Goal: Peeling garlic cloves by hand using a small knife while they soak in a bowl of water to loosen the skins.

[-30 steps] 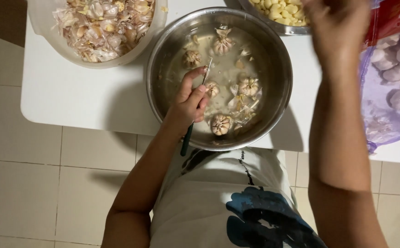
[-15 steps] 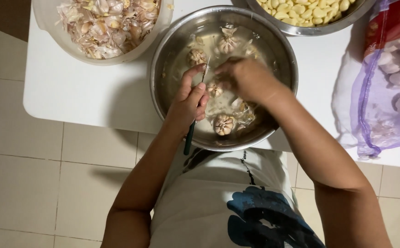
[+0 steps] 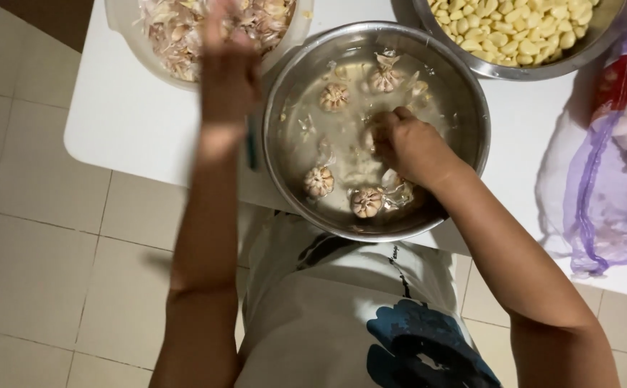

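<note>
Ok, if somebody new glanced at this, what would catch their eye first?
Probably the big steel bowl at the centre of the white table, holding water and garlic heads, with the right hand dipped into it. Next, the left hand raised over a tub of papery garlic skins at top left. A bowl of peeled cloves sits at top right.

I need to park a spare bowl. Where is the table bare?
Bare table lies at the near left corner, between the peel bowl and the steel bowl; the left hand hangs over its edge. The right side is crowded by the mesh bag and clove bowl.
</note>
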